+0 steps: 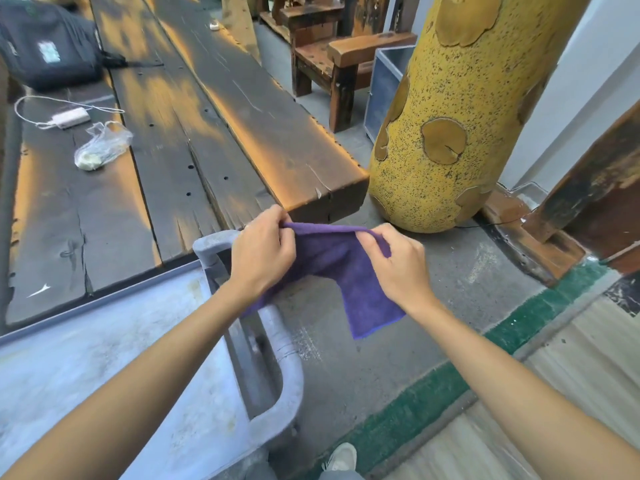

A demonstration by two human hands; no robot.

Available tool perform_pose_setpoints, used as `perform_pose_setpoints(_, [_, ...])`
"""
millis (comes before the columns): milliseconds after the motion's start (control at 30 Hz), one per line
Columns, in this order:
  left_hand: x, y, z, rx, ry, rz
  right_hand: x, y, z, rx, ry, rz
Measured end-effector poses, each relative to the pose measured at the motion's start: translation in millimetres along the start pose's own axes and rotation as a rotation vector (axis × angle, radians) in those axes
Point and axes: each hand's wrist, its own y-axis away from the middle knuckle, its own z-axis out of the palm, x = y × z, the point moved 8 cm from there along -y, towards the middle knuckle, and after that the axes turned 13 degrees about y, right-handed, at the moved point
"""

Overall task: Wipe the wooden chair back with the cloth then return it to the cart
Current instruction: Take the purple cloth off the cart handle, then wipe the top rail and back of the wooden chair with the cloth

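A purple cloth (349, 271) hangs stretched between both hands, above the floor just right of the cart's grey handle (277, 344). My left hand (261, 256) pinches the cloth's upper left corner and my right hand (394, 263) pinches its upper right edge. The lower part of the cloth droops toward the concrete floor. The cart's pale metal top (114, 351) fills the lower left. A dark wooden chair (332, 60) stands farther away at the top centre, its back mostly out of frame.
A long dark wooden table (194, 133) runs up the left, carrying a black bag (48, 46), a power bank with cable (71, 117) and a plastic bag (102, 145). A big yellow speckled trunk (460, 109) stands right, a grey metal box (384, 84) behind it.
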Motion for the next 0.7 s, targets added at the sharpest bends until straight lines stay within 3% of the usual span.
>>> perform_pose_setpoints(133, [35.1,-26.8,38.1,-0.014,-0.164,0.115,30.7,-23.0,-48.4,0.073,0.125,-0.058])
perform_pose_setpoints(333, [83.0,-60.3,101.2,-0.09,-0.199,0.302,85.1,-54.6,-93.5,0.066,0.247,-0.077])
perform_pose_setpoints(700, [121.7,-162.5,196.1,-0.125,-0.184,0.315,179.1,-151.1,-104.0,0.076,0.4,-0.017])
